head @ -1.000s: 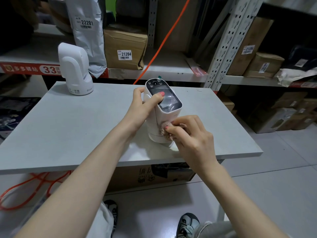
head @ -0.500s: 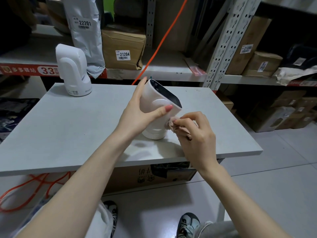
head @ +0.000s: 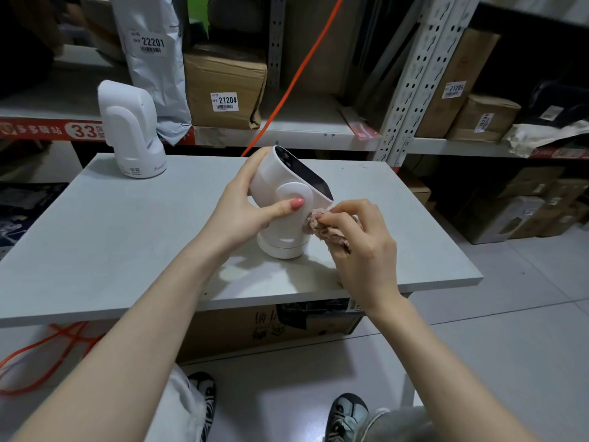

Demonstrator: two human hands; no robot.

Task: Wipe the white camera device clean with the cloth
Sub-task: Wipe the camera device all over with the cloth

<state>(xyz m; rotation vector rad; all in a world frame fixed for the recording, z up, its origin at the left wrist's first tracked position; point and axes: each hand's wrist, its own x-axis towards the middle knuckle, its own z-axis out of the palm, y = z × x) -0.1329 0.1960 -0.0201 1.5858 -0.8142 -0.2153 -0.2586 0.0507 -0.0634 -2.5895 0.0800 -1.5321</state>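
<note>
**Q:** What does the head view show?

**A:** The white camera device [head: 283, 205] stands on its base on the grey table [head: 127, 237], toward the table's right front part. The left hand [head: 245, 208] wraps its body, thumb pressed on the round side hinge. The right hand [head: 357, 240] pinches a bunched pinkish cloth [head: 322, 226] against the device's right flank, just below the dark screen.

**Q:** What differs from one second ago?

**A:** The device then faced the wearer, screen toward the camera, with the cloth at its lower front. It has since been turned, so the screen now points right and the left side faces the wearer. The cloth has risen from the base to the neck under the head.

**Q:** Meaning for the task?

**A:** Probably mid-wipe: the lower front seems covered, and turning exposes fresh surface. The back, top and screen likely remain.

**Q:** Anything else nearby?

**A:** A second white camera [head: 130, 129] stands at the table's far left corner, untouched, well apart from the device.
</note>
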